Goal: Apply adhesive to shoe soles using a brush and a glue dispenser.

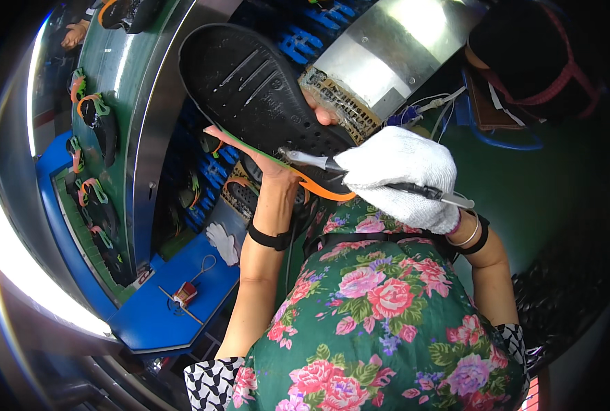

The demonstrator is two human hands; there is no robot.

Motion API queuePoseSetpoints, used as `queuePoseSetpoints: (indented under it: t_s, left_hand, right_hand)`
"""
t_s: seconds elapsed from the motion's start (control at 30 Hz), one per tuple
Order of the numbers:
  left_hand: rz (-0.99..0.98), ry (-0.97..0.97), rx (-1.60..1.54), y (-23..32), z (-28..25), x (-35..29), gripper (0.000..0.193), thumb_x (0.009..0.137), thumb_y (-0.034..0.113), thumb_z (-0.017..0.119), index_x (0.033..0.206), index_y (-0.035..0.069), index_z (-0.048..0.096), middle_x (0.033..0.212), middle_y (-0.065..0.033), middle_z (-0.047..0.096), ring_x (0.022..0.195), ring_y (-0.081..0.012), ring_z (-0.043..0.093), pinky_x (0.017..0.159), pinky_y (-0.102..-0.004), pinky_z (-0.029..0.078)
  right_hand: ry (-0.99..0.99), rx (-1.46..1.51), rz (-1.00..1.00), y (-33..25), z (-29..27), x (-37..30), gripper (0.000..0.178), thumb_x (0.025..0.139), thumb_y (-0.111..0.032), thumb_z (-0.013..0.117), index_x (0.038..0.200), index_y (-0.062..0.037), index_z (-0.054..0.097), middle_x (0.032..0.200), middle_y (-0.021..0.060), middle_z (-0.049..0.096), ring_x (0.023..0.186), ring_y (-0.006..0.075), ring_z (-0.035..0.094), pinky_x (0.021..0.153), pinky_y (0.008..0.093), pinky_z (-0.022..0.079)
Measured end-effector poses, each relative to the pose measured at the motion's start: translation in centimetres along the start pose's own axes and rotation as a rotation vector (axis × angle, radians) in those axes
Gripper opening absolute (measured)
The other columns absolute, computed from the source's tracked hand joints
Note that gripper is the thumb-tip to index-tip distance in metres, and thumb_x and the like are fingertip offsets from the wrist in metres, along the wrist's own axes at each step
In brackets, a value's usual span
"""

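Observation:
A large black shoe sole (264,96), with slots, small holes and an orange-and-green edge, is held up and tilted in front of me. My left hand (277,168) is bare and supports it from beneath, with fingertips showing at its far right edge. In a white knitted glove, my right hand (401,175) grips a slim brush (312,160) with a dark handle. The brush's pale tip touches or hovers just over the sole's face near the orange edge; I cannot tell which. The handle's grey end sticks out past the glove on the right.
Sandals with orange and green straps (96,113) line a green conveyor (123,61) on the left. A blue table (161,322) bears a white glove (223,243) and a small red item (184,294). A person's hand (76,34) shows far left; another person (524,55) sits far right.

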State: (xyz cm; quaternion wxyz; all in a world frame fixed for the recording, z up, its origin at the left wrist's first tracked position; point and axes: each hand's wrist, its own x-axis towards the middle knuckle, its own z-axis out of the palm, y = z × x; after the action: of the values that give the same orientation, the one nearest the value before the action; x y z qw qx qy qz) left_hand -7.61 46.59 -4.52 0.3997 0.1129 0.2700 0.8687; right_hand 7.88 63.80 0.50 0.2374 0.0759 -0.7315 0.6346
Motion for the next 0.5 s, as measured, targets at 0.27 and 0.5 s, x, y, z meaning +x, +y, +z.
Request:
queuePoseSetpoints:
  t_s: [0.27, 0.5]
  left_hand:
    - [0.024, -0.005, -0.04, -0.4, 0.6, 0.2, 0.123, 0.063, 0.103, 0.047, 0.134, 0.003, 0.053, 0.104, -0.0167, 0.062, 0.087, -0.0318, 0.06, 0.088, -0.0498, 0.047]
    - [0.016, -0.009, -0.016, -0.3, 0.2, 0.2, 0.119, 0.061, 0.101, 0.055, 0.134, 0.006, 0.054, 0.099, -0.0125, 0.06, 0.09, -0.0305, 0.059, 0.089, -0.047, 0.046]
  right_hand:
    - [-0.036, 0.129, 0.026, 0.3, -0.2, -0.7, 0.023, 0.076, -0.002, 0.084, 0.098, -0.0066, 0.079, 0.1, 0.0105, 0.078, 0.088, 0.0254, 0.074, 0.076, 0.0345, 0.059]
    - [-0.037, -0.058, -0.117, 0.2, -0.3, -1.1, 0.021, 0.077, -0.001, 0.082, 0.097, -0.0063, 0.08, 0.1, 0.0104, 0.078, 0.086, 0.0271, 0.074, 0.076, 0.0353, 0.058]
